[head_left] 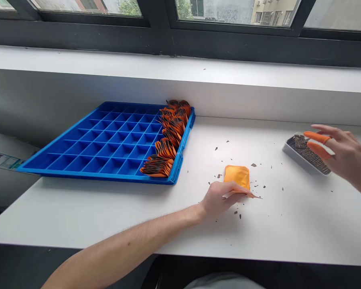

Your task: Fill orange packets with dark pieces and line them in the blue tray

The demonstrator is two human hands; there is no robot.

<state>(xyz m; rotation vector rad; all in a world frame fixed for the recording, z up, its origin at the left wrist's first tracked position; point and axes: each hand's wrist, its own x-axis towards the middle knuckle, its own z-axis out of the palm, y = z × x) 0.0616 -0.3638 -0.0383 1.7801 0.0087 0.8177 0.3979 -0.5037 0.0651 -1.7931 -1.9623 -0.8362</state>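
Had left hand (246,193) pinched on thin orange piece (254,196), near table's (108,216) front. Orange packet (237,176) lay just beyond those fingers, dark flecks (253,165) around. Right hand (307,139), well apart, I held at small grey box (297,159); couldn't tell whether fingers gripped dark piece (301,141). Farther, left of both hands: blue tray (108,177), orange-black stacks (175,125) along right side.

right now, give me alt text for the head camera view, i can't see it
The left hand touches a yellow packet on a white table, while the right hand, wearing orange finger covers, hovers by a small tray. Orange-and-black pieces fill the right side of a blue compartment tray.
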